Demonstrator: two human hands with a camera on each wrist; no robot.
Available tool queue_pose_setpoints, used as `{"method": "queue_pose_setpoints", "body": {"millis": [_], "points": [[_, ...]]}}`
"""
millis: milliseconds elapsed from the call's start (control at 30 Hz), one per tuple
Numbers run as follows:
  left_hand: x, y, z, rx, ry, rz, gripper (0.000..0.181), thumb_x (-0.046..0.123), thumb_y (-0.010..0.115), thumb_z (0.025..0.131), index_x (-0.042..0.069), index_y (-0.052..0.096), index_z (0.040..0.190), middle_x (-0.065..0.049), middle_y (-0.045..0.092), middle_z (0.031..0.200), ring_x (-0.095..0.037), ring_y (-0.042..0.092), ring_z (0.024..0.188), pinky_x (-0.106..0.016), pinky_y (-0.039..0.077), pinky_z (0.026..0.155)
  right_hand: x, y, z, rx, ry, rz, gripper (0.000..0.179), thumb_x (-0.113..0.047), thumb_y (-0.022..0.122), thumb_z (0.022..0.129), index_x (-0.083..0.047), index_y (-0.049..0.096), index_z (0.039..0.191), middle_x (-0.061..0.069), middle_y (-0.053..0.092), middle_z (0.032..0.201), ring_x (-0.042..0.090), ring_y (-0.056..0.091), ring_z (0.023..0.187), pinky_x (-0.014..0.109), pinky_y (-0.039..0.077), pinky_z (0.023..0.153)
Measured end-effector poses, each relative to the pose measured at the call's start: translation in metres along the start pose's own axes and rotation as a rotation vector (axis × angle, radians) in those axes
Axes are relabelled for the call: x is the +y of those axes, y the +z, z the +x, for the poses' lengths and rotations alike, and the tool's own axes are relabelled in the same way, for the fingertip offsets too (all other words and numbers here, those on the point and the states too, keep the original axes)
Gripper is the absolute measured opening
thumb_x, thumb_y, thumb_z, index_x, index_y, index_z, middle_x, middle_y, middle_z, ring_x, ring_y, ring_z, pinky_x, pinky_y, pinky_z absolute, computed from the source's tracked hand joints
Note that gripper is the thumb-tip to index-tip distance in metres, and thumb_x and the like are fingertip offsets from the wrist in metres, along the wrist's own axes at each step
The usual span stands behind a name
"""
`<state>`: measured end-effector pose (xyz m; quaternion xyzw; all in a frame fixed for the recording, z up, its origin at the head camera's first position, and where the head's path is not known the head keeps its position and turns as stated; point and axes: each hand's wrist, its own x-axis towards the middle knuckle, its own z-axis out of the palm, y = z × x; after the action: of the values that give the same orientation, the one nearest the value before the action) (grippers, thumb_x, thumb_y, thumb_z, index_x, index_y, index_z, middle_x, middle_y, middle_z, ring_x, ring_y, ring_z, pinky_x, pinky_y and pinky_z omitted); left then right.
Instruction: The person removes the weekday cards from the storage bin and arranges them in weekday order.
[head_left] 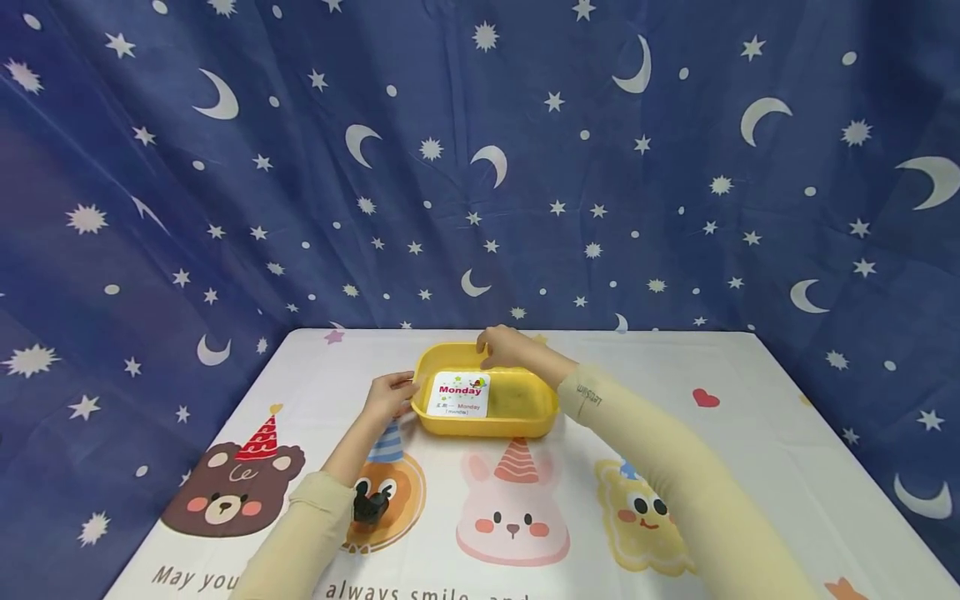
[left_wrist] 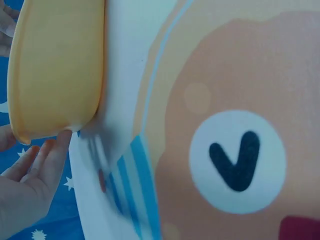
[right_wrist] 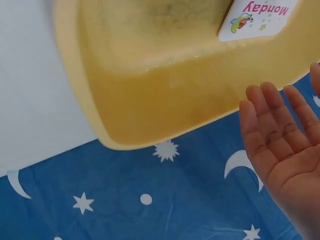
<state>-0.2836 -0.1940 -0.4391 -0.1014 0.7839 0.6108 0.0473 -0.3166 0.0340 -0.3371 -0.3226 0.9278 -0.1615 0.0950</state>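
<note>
A shallow yellow plastic tray (head_left: 480, 429) with rounded corners sits at the middle back of the table. Flat in its left part lies a white card (head_left: 457, 396) printed "Monday" with a small colourful picture. My left hand (head_left: 390, 396) holds the tray's left end, thumb at the rim and fingers against the outer wall, as the left wrist view shows. At the far rim is my right hand (head_left: 504, 347). Its fingers (right_wrist: 270, 107) look fairly straight and touch or nearly touch the edge, with nothing seen between them and the thumb.
A white tablecloth (head_left: 330, 367) carries printed cartoon faces and lettering. Behind the table hangs a blue curtain (head_left: 525, 167) with moons and stars. On the cloth near my left forearm lies a small black object (head_left: 370, 504), of a kind I cannot tell.
</note>
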Motion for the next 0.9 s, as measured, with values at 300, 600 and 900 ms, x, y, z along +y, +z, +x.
{"method": "queue_pose_setpoints", "body": {"millis": [300,600,900], "points": [[-0.007,-0.003,0.001,-0.038,-0.081,-0.069,0.044,0.009,0.05,0.097,-0.008,0.041,0.137,-0.029,0.05,0.131,-0.028,0.064,0.1,-0.03,0.059,0.079,0.034,0.033,0.068,-0.168,0.033,-0.088,0.037,-0.021,0.072,0.083,0.0,0.065,0.114,0.014,0.067,0.111,0.025,0.061,0.099,0.034,0.051,0.092],[-0.009,0.002,0.004,-0.038,-0.09,-0.102,0.045,0.01,0.051,0.097,-0.007,0.041,0.137,-0.028,0.05,0.131,-0.03,0.063,0.103,-0.03,0.06,0.078,0.109,0.083,0.136,-0.302,0.127,-0.034,0.037,-0.038,0.078,0.075,-0.011,0.069,0.099,0.001,0.065,0.097,0.017,0.06,0.079,0.028,0.055,0.069],[-0.011,0.001,0.007,-0.03,-0.102,-0.098,0.045,0.012,0.052,0.097,-0.004,0.042,0.137,-0.026,0.051,0.132,-0.03,0.063,0.104,-0.031,0.059,0.081,0.165,0.138,0.177,-0.339,0.516,0.222,0.022,-0.02,0.075,0.081,-0.001,0.066,0.087,0.014,0.07,0.076,0.024,0.068,0.067,0.033,0.059,0.06]]}}
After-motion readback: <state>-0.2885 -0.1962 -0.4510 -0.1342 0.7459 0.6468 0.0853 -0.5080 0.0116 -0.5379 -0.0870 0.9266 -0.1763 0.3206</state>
